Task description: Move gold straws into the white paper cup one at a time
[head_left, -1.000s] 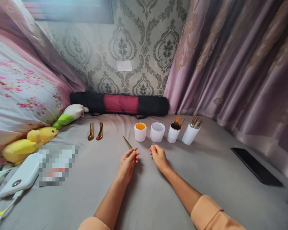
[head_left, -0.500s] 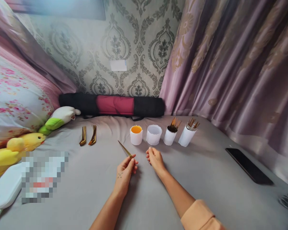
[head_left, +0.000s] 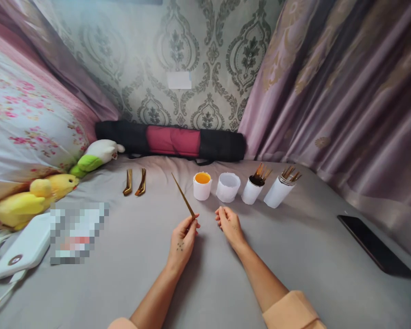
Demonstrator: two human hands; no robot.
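My left hand (head_left: 184, 237) pinches the lower end of a thin gold tool (head_left: 183, 195), whose tip points up and to the left. My right hand (head_left: 229, 223) rests on the grey sheet (head_left: 205, 274) just to the right, fingers curled, nothing visible in them. Beyond the hands stand a white cup with an orange inside (head_left: 202, 185), an empty white cup (head_left: 228, 187), and two white cups holding gold tools (head_left: 255, 186) (head_left: 280, 189). Two bent gold tweezers (head_left: 134, 182) lie to the left on the sheet.
A black and red roll bag (head_left: 171, 140) lies along the patterned wall. Yellow (head_left: 30, 201) and green-white (head_left: 96, 157) plush toys sit by the floral pillow at left. A white power bank (head_left: 22, 249) lies near left; a dark phone (head_left: 375, 244) lies right. Curtains hang right.
The left hand has tilted the gold tool up, so it stands steeper and looks longer. The view has shifted slightly. The right hand has stayed where it was.
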